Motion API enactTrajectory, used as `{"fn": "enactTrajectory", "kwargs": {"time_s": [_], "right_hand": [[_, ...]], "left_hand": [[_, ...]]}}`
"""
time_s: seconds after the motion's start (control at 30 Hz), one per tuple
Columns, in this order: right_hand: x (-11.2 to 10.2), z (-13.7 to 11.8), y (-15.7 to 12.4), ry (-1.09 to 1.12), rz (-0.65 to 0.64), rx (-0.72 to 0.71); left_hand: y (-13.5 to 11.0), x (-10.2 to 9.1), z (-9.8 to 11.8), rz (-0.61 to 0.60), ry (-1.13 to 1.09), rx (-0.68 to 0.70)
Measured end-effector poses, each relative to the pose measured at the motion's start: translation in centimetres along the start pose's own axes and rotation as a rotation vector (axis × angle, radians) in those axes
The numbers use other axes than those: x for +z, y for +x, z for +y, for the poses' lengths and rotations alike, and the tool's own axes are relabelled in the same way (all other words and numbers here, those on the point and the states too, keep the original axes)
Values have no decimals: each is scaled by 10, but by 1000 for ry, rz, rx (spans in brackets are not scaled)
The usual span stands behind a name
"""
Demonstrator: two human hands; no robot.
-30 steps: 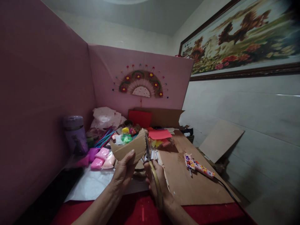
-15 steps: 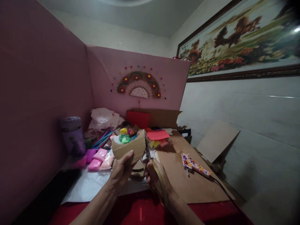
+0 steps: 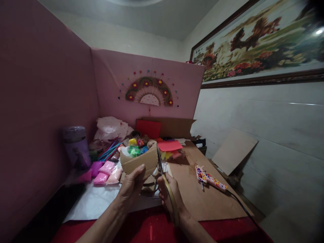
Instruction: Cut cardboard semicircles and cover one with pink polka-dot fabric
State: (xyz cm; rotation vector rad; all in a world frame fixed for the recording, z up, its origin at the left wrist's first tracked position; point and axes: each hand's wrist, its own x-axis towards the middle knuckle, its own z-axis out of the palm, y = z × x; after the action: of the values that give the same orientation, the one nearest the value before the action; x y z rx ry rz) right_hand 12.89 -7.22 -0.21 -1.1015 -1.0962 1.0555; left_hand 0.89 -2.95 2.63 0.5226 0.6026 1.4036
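Over the red table (image 3: 141, 226), your left hand (image 3: 133, 182) pinches the curved cardboard (image 3: 139, 162), thumb on top — presumably to keep its right edge steady beside the scissors (image 3: 169, 193) your right hand (image 3: 177, 197) grips. Glue gun (image 3: 209, 180) lies on the brown board (image 3: 215, 206) — likely parked aside.

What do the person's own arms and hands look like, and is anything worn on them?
The left grip and right grip are bare hands, without gloves. The left forearm and right forearm show no sleeves, watch or bracelet. Whether any finger wears a ring is too dim to tell.
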Motion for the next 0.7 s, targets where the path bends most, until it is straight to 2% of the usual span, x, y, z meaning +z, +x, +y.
{"fn": "enactTrajectory", "kwargs": {"time_s": [0.27, 0.47, 0.6, 0.7], "right_hand": [[2, 9, 3, 27, 39, 24], [-1, -10, -1, 61, -53, 154], [-3, -24, -6, 82, -102, 87], [-3, -24, -7, 64, -91, 74]], "left_hand": [[1, 1, -1, 13, -10, -29], [3, -2, 3, 37, 13, -33], [2, -2, 5, -5, 4, -39], [2, -2, 5, -14, 18, -54]]}}
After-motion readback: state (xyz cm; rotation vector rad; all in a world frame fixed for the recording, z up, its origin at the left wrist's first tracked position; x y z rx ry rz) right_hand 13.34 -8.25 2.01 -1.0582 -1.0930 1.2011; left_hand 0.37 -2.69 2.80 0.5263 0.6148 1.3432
